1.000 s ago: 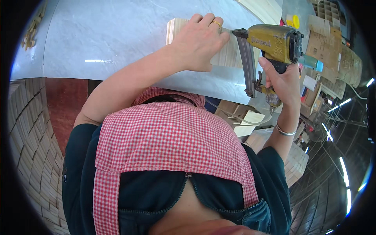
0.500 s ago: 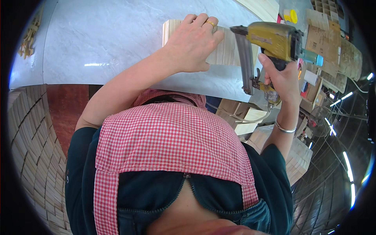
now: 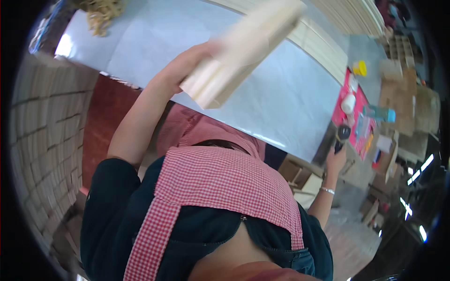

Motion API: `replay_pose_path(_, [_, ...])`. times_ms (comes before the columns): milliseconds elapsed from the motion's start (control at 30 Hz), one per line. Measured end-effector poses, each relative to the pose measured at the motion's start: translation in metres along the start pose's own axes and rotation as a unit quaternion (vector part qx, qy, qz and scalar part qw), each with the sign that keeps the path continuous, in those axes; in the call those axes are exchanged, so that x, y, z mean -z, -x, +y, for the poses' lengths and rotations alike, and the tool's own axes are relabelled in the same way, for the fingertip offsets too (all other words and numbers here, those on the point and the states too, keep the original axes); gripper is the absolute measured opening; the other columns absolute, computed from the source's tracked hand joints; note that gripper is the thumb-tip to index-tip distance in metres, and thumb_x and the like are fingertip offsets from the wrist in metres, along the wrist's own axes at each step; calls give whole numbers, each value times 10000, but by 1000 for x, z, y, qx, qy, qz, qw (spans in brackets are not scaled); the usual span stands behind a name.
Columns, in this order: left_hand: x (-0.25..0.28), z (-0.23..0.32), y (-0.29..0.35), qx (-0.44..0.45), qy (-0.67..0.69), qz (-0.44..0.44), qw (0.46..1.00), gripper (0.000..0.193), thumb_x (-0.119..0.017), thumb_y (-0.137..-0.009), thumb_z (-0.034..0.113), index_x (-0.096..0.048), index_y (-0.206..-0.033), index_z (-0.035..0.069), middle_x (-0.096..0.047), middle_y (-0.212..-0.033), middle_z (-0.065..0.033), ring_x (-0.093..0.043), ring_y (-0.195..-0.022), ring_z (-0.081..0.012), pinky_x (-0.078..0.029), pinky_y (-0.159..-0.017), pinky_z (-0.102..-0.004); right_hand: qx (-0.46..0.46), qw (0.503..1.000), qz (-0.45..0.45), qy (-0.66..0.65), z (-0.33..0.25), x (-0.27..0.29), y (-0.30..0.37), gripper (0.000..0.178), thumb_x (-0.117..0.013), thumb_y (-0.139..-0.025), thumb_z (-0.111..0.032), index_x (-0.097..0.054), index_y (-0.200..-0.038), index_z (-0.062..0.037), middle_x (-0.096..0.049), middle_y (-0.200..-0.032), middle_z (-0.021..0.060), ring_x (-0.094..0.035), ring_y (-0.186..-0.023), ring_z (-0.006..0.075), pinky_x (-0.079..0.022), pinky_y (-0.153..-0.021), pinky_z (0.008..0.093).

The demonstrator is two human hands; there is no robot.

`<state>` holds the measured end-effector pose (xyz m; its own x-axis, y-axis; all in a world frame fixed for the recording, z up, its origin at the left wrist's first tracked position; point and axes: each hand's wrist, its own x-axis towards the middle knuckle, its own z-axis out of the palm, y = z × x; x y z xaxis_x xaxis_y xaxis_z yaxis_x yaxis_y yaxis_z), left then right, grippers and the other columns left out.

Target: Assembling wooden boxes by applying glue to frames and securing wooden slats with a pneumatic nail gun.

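Observation:
A long, pale wooden box-like piece point(image 3: 248, 49) is raised at a slant over the light grey table point(image 3: 286, 107). My left hand point(image 3: 199, 61) is closed on its left side, with the fingertips blurred or hidden by the wood. Off the table's right end, low and close to my body, my right hand point(image 3: 335, 160) grips the nail gun point(image 3: 343, 133). Only the rounded dark and yellow end and the black handle of that tool show clearly; its nose is hidden.
Long wooden boards point(image 3: 323, 51) lie along the table's far side. To the right, a pink sheet point(image 3: 341, 105) carries a white bottle point(image 3: 348, 104) and a teal bottle point(image 3: 378, 113). A yellow cup point(image 3: 359, 68) stands beyond. Stacked wood point(image 3: 51, 140) rises on the left, with tan strips point(image 3: 101, 16) above.
My left hand has lifted the wooden piece off the table and tilted it. My right hand has carried the nail gun down and right, away from the wood. The view has turned.

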<state>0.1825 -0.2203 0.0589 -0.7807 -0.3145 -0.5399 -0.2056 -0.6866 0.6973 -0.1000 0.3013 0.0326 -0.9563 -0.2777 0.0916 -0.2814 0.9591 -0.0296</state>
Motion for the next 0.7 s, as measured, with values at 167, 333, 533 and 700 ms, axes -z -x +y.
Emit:
replay_pose_path(167, [105,-50,30,-74,152,80,982,547,-710,-873,347,-629,-1318,40,-675,-1223,-175,-655,-1047,-244,-550,-863,-340,-56,998,21,31,-6,-9,13,553,-675,-926,-237,-538,-1403,7,-694,-1191,260,-680,-1036,445,-538,-891,479])
replay_pose_path(333, [99,-53,76,-216,-263,376,862,457,-678,-873,263,-648,-1272,42,-677,-1192,-164,-645,-1061,-268,-533,-879,-349,21,997,75,-8,-3,-17,-11,446,-686,-923,-210,-618,-1300,19,-699,-1183,219,-666,-1069,399,-533,-909,454])
replay_pose_path(533, [42,-76,108,-414,-650,316,553,349,-648,-841,188,-689,-1170,82,-678,-1145,-138,-618,-1076,-302,-475,-935,-382,208,925,70,-309,-155,-19,-15,319,-692,-914,-148,-669,-1190,9,-690,-1134,166,-636,-1048,331,-503,-946,412])
replay_pose_path(700, [59,-131,86,-286,-729,340,521,221,-646,-826,137,-735,-1013,214,-694,-959,20,-595,-924,-217,-428,-924,-426,498,784,-32,-369,-293,-40,28,359,-695,-857,-131,-654,-1179,22,-669,-1126,174,-604,-1022,351,-476,-970,419])
